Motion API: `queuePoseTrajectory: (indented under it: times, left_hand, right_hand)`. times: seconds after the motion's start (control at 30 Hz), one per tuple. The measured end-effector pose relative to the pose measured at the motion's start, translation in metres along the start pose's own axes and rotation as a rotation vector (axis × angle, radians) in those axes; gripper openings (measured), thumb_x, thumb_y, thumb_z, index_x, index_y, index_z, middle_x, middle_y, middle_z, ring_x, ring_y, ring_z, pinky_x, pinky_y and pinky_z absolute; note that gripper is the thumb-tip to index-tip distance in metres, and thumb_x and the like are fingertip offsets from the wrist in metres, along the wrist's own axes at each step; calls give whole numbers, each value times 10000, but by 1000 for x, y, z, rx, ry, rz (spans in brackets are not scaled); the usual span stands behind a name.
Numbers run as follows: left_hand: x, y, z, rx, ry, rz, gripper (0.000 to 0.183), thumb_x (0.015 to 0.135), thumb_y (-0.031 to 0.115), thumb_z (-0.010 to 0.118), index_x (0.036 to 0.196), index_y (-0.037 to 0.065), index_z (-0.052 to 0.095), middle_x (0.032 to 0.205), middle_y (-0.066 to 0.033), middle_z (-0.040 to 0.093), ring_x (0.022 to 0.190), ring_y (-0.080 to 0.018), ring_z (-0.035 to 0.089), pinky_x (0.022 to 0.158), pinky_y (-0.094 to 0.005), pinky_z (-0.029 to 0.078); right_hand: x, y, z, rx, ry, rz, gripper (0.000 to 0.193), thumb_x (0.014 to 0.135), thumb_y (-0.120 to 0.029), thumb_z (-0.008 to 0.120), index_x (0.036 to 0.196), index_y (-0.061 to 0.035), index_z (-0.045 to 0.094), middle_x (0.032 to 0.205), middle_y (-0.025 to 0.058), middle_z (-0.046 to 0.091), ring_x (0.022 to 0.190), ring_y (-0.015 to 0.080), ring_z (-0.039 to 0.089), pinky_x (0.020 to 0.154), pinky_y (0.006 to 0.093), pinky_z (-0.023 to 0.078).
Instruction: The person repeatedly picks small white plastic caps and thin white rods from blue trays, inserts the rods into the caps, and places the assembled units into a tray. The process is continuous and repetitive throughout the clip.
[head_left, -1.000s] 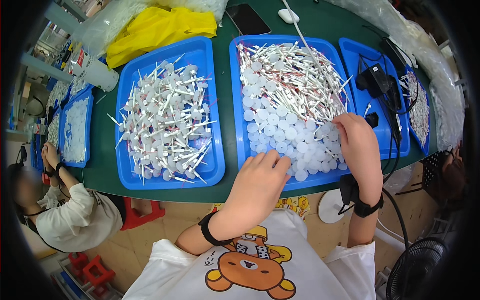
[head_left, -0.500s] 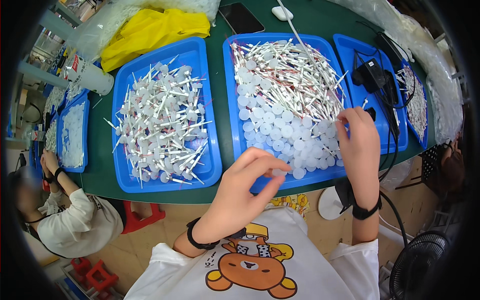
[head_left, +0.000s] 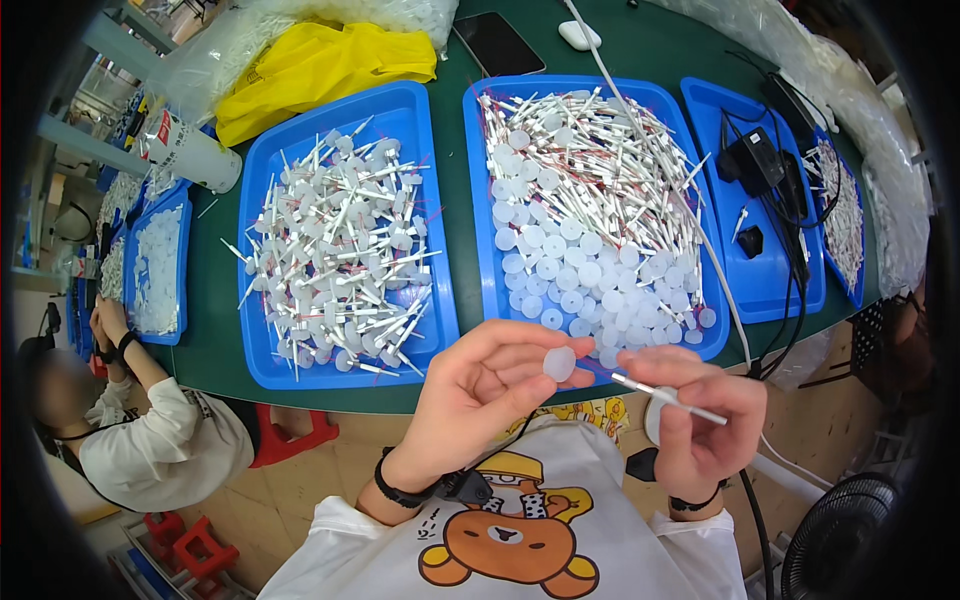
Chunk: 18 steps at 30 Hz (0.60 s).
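Note:
Between the thumb and fingers of my left hand (head_left: 470,388) is a round, frosted white plastic disc (head_left: 559,363). My right hand (head_left: 705,430) pinches a thin white stick-like part (head_left: 672,398), its tip pointing left toward the disc but apart from it. Both hands are over the front edge of the middle blue tray (head_left: 484,215). Inside that tray, white sticks with red wires (head_left: 600,150) fill the far part and loose frosted discs (head_left: 575,275) the near part. A left blue tray (head_left: 252,352) holds a heap of sticks with discs on them (head_left: 340,250).
A white cable (head_left: 690,205) crosses the middle tray. To the right, another blue tray (head_left: 775,285) contains a black adapter (head_left: 752,160) and cords. A phone (head_left: 499,43), a white case (head_left: 579,36), a yellow bag (head_left: 320,75) and a cup (head_left: 195,155) stand behind. A co-worker (head_left: 165,430) sits left.
My right hand has come back from the middle tray toward my left hand, now with a white stick in it. My left hand has turned, showing the disc more fully.

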<state>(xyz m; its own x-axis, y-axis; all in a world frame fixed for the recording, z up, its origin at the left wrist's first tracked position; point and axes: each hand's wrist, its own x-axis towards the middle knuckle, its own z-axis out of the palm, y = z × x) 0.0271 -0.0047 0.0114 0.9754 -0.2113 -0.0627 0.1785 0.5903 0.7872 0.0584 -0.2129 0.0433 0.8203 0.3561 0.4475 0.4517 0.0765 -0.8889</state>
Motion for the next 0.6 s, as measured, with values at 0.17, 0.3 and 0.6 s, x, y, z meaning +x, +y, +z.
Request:
queuePoseTrajectory:
  times: [0.17, 0.3, 0.6]
  left_hand:
    - [-1, -4, -1, -28, -6, 39, 308, 983, -17, 547, 1284, -49, 486, 1335, -266, 576, 1170, -315, 638, 1018, -386, 510]
    - [0, -6, -2, -65, -14, 42, 300, 991, -6, 539, 1284, -44, 486, 1326, -282, 578, 1169, -320, 638, 1017, -390, 510]
    - [-2, -5, -1, -23, -88, 83, 328, 952, -64, 571, 1272, -58, 502, 1307, -246, 598, 1219, -305, 604, 1048, -394, 484]
  right_hand:
    - [-6, 5, 1, 102, -57, -36, 284, 908, 76, 592, 1148, -32, 485, 1198, 296, 649, 1104, 411, 654, 929, 511, 498]
    - [-7, 6, 0, 75, -83, -54, 307, 898, 83, 599, 1157, -38, 487, 1206, 289, 648, 1099, 391, 662, 907, 505, 506]
    - [10, -2, -7, -275, -115, -66, 298, 791, 75, 724, 1040, -23, 591, 1046, 180, 705, 898, 308, 691, 788, 432, 519]
